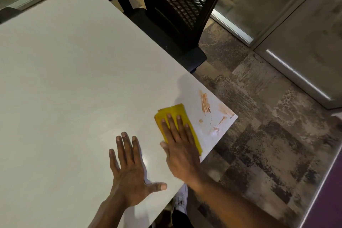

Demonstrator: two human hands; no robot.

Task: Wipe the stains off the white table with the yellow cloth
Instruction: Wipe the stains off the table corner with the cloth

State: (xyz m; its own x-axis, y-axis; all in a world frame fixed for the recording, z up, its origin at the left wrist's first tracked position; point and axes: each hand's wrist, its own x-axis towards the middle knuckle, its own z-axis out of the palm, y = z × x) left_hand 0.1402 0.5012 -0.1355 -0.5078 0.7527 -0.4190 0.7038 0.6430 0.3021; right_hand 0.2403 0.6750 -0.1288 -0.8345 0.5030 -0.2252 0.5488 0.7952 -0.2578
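The right hand lies flat, palm down, on the yellow cloth, fingers straight and slightly spread; it presses the cloth onto the table rather than gripping it, with nothing closed in the hand. The fingertips reach about halfway up the cloth, and the thumb rests at the cloth's left edge. The cloth is folded into a rough rectangle whose long axis runs from the near right, by the table's edge, up toward the far left, roughly in line with the fingers on it. Its far end points away from the person, and its near right corner sits just beside the table's edge.

The left hand is open too, flat on the bare white table to the left of the cloth, fingers spread and thumb stretched out toward the right hand; it holds nothing.

Just to the right of the cloth, in the near right corner of the table, are orange-brown stains: one longer streak, a paler smear at the corner's edge, and several smaller spots and short streaks nearer the person. The cloth does not cover them.

A black mesh-backed office chair stands at the table's far right side, on mottled brown carpet.
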